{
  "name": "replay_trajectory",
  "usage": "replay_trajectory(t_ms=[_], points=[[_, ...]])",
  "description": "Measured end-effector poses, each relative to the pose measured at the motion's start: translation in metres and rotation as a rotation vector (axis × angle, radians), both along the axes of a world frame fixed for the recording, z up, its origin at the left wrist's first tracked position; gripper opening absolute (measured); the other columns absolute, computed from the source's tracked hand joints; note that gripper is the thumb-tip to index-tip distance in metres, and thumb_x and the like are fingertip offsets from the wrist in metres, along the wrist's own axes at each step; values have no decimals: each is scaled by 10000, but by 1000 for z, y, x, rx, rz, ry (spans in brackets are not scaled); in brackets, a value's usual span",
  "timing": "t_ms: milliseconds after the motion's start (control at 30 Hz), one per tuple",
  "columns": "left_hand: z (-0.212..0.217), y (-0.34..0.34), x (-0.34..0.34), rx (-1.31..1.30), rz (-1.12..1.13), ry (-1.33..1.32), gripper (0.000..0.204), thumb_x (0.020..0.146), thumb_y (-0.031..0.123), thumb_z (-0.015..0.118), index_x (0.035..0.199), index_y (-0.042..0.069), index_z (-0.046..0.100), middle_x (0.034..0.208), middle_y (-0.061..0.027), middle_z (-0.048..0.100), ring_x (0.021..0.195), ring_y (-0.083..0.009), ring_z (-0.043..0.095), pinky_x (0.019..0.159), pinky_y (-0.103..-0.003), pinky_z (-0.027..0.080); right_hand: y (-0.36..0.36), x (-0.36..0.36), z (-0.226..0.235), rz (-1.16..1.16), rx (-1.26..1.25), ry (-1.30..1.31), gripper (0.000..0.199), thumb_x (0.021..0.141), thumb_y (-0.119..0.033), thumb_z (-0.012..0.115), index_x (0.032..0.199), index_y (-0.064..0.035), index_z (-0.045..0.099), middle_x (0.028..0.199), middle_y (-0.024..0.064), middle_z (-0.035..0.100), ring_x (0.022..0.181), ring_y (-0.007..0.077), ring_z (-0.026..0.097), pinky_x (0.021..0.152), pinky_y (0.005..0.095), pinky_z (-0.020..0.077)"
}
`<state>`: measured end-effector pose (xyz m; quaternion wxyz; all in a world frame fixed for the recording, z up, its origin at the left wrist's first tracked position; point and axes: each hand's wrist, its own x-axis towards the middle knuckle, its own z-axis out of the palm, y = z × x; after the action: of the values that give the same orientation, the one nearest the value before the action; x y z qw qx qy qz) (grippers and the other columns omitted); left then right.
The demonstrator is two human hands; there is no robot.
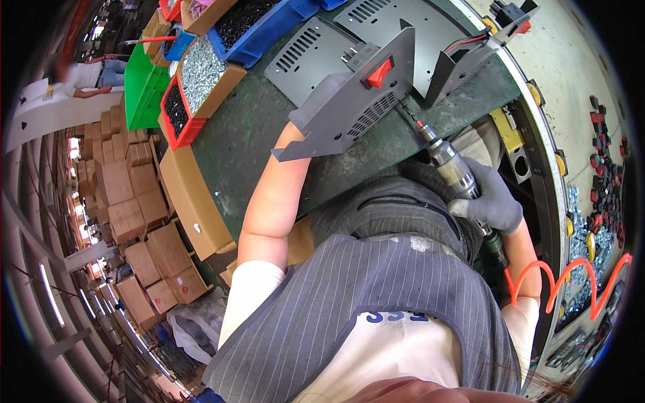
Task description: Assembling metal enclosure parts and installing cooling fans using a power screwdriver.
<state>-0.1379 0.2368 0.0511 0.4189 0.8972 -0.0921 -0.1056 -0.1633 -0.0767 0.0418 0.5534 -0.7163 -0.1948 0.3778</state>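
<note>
My left hand [318,101], in a grey glove, grips the left side of a dark grey metal panel [322,141] and holds it tilted above the bench; the panel hides part of the fingers. A red switch [380,73] and rows of vent slots show on the panel. My right hand [496,198], also gloved, is wrapped round a pneumatic screwdriver [451,168]. Its bit [408,114] points up-left at the panel's right edge; I cannot tell whether it touches. An orange coiled hose [551,282] runs from the tool's rear.
Flat slotted metal plates [302,60] and another bracket with wires [463,64] lie on the green bench [235,151]. At left stand a box of silver screws [201,74], a blue bin [262,30] and a green bin [143,87]. Stacked cartons [121,171] are beyond, with a person [101,74].
</note>
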Motion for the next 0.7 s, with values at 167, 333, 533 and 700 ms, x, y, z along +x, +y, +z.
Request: replay_trajectory(t_ms=[167, 333, 533, 700], points=[[-16, 1, 12, -350, 374, 418, 343, 782, 222, 627, 1009, -34, 612, 829, -77, 632, 756, -130, 576, 683, -260, 465, 2, -1, 4, -12, -4, 25, 727, 583, -328, 818, 1143, 24, 518, 885, 81, 594, 814, 145, 534, 782, 301, 434], [-17, 3, 14, -221, 305, 401, 367, 825, 282, 596, 999, -39, 629, 806, -75, 638, 733, -124, 574, 654, -272, 466, 8, 4, 2, 7, -2, 30, 672, 608, -284, 793, 1139, 22, 518, 868, 79, 589, 810, 146, 532, 777, 307, 434], [-14, -5, 12, -235, 347, 450, 386, 822, 302, 602, 1007, -36, 625, 829, -72, 637, 752, -123, 573, 654, -278, 465, 8, 15, 0, 82, -11, -146, 606, 631, -232, 754, 1123, 26, 514, 875, 108, 594, 825, 174, 548, 776, 318, 434], [-1, 3, 17, -290, 316, 155, 385, 820, 332, 605, 1001, -7, 636, 853, -56, 627, 747, -115, 564, 649, -274, 460, 7, 19, 7, 100, -72, -53, 753, 580, -336, 785, 1177, 23, 499, 899, 64, 585, 838, 137, 521, 789, 302, 427]])
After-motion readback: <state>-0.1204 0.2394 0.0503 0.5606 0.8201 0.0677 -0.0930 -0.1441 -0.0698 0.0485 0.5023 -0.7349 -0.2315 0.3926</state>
